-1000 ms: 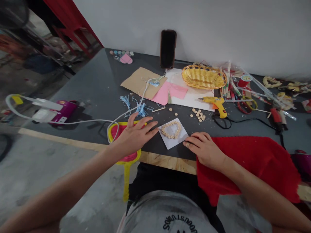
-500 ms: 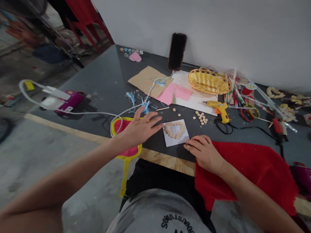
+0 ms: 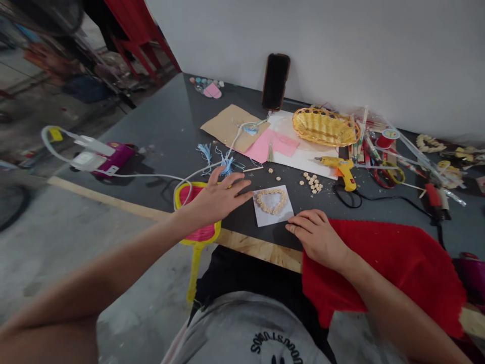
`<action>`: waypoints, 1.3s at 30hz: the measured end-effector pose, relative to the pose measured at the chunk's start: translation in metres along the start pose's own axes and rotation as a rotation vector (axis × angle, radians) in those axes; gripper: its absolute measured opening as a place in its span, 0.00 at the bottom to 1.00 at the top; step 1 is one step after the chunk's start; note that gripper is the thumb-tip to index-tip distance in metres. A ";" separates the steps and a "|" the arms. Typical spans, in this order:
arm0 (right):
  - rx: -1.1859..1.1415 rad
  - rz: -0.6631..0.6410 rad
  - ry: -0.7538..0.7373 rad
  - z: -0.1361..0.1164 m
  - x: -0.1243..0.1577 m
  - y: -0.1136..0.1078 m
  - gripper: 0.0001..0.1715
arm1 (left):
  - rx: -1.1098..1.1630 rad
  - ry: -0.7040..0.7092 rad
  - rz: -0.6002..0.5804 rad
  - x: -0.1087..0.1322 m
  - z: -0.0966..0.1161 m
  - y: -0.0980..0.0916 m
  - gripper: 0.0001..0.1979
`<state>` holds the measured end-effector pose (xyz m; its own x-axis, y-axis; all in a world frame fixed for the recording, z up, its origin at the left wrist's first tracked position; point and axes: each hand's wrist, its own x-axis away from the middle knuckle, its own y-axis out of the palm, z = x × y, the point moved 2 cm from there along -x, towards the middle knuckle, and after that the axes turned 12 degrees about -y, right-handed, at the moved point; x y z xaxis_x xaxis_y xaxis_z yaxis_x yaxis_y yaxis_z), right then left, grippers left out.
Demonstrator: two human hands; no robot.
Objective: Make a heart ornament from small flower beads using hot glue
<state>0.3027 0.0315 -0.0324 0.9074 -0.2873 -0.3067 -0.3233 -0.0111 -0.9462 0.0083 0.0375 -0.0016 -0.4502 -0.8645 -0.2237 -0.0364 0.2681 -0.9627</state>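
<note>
A white square card (image 3: 265,218) lies near the table's front edge, bearing a heart-shaped ring of small beige flower pieces (image 3: 271,209). My left hand (image 3: 222,198) is at the card's left side, fingers spread and palm down, with a fingertip close to its edge. Beneath that wrist is a pink, yellow-rimmed paddle-like thing (image 3: 200,234), partly covered by my arm. My right hand (image 3: 316,235) rests by the card's lower right corner, fingers stretched out and holding nothing. Several loose flower pieces (image 3: 312,183) lie behind the card.
A yellow glue gun (image 3: 339,169) with a black cord lies right of the loose pieces. Behind are a wicker basket (image 3: 322,129) and a leaning phone (image 3: 276,82). Red cloth (image 3: 382,268) hangs over the front edge. A white cable runs to a purple power strip (image 3: 113,159).
The view has shifted slightly. Both hands keep nearly the same places beside the card, and nothing has been picked up or let go.
</note>
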 end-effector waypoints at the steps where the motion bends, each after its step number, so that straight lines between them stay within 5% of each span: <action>1: 0.002 0.007 0.002 0.000 0.000 0.000 0.18 | 0.003 0.000 -0.003 0.000 0.000 0.000 0.23; 23: -0.066 0.154 0.076 0.003 -0.001 -0.006 0.18 | -0.149 0.021 0.070 0.005 -0.005 -0.007 0.16; 30: -0.060 0.233 0.122 0.006 0.000 -0.007 0.17 | 0.011 -0.080 0.018 0.030 0.037 -0.033 0.17; 35: -0.029 0.162 0.188 0.009 0.002 -0.006 0.16 | 0.158 -0.142 -0.050 0.049 0.072 -0.039 0.15; 39: 0.048 0.027 0.277 0.016 0.002 -0.008 0.17 | 0.170 -0.179 -0.087 0.052 0.072 -0.034 0.16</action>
<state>0.3111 0.0466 -0.0271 0.7886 -0.5376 -0.2984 -0.3273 0.0439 -0.9439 0.0498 -0.0472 0.0080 -0.2860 -0.9467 -0.1480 0.0895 0.1273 -0.9878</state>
